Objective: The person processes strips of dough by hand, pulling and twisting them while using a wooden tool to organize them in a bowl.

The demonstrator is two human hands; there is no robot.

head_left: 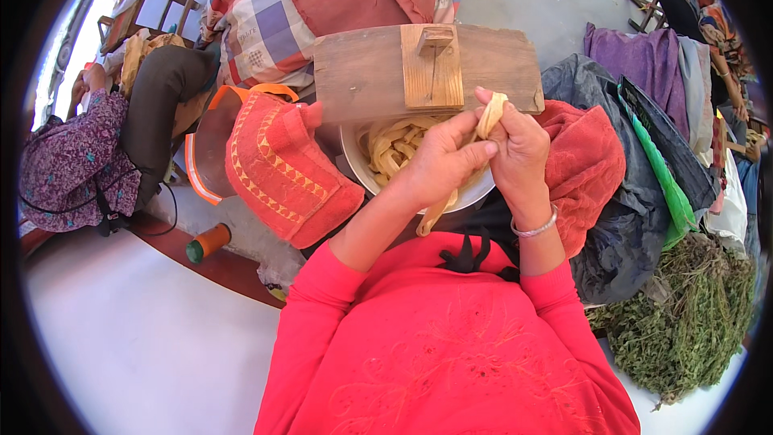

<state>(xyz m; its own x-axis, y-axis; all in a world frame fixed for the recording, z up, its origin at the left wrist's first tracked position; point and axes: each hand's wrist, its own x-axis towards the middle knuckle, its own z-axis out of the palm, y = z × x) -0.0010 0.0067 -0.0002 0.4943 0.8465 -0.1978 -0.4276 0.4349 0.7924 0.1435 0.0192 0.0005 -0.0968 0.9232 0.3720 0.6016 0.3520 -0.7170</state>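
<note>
Above a white bowl [351, 155], my two hands meet around a pale yellow strip. My right hand [522, 145], with a bracelet [535, 225] at its wrist, is closed on the looped upper part of the strip [493, 115]. Pressed up against it, my left hand [445, 153] pinches the same strip lower down. One flat end of pale material [436, 214] hangs over the bowl's near rim below my hands. More pale yellow strips [393, 147] lie coiled in the bowl. What the strips are made of I cannot tell.
Beyond the bowl lies a wooden board [354, 64] with a lighter slotted block [431, 68]. Red towels [278, 169] flank the bowl. A spool [208, 242] is at the left, dried plants [684, 314] at the right. Another person [76, 165] sits far left; others are far right.
</note>
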